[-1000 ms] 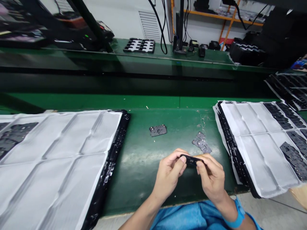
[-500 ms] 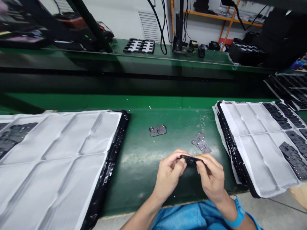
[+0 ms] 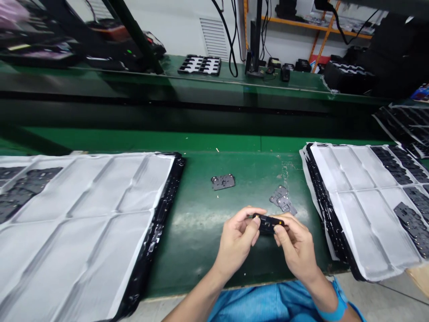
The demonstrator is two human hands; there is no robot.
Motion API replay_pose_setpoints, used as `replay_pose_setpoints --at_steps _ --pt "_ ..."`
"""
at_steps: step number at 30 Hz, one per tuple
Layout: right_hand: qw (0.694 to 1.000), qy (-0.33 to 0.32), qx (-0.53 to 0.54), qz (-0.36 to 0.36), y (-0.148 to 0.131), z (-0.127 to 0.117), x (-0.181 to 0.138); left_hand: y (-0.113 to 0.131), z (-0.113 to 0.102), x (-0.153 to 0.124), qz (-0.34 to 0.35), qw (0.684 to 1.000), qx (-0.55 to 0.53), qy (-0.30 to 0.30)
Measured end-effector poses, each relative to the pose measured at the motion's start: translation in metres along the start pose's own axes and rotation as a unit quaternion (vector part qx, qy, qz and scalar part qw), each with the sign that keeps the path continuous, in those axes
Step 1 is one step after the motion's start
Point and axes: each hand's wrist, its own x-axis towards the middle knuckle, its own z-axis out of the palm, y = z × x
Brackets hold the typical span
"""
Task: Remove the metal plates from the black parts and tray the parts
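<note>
Between my two hands is a small black plastic part (image 3: pixel 268 223), raised above the green bench. My left hand (image 3: pixel 240 233) pinches its left end between thumb and fingers. The right end is gripped by my right hand (image 3: pixel 295 241), thumb on the near side. Parts of it are covered by my fingers. Beyond the hands, two grey-black flat plastic pieces (image 3: pixel 283 199) overlap on the bench. Another flat dark piece (image 3: pixel 223 182) lies farther left, by itself.
At the left, a stack of black trays topped by a white-lined tray (image 3: pixel 90 237) holds several dark pieces at its far left. A similar tray stack (image 3: pixel 363 214) stands at the right, pieces in its right compartments. A black-and-white tray (image 3: pixel 200 65) sits on the rear ledge.
The black part has tilted between my hands, so more of its face and a yellowish spot at its right end show. Both hands keep their hold. The view has shifted slightly.
</note>
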Motion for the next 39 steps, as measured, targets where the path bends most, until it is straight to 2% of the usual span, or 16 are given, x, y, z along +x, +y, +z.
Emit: replay_pose_setpoints --at_steps 10,13,17,20,23,30,33,39 --pt "1.0 -0.014 -0.012 0.011 -0.001 -0.006 -0.001 0.0 -0.003 -0.005 0.005 1.0 -0.012 -0.019" --pt "0.999 -0.019 -0.044 -0.016 -0.002 -0.005 -0.003 -0.002 -0.003 -0.004 -0.012 1.0 -0.024 -0.006" --pt "0.994 -0.026 -0.079 -0.066 -0.004 -0.003 -0.005 -0.002 0.001 -0.003 -0.054 0.994 -0.092 0.028" --pt "0.999 -0.03 -0.031 -0.015 -0.005 -0.003 -0.009 -0.002 0.004 -0.007 -0.095 0.987 -0.122 0.045" --pt "0.998 -0.013 0.03 0.045 -0.005 -0.002 -0.012 -0.005 0.004 -0.013 -0.094 0.99 -0.095 0.052" --pt "0.994 0.088 0.021 0.064 0.0 0.006 -0.008 -0.001 0.006 -0.02 -0.049 0.999 0.001 0.004" --pt "0.992 0.101 0.026 0.074 0.004 0.008 -0.008 0.001 0.007 -0.021 -0.028 0.999 0.017 0.013" --pt "0.99 0.088 0.04 0.101 0.002 0.008 -0.009 0.003 0.005 -0.024 -0.006 0.999 0.034 0.022"
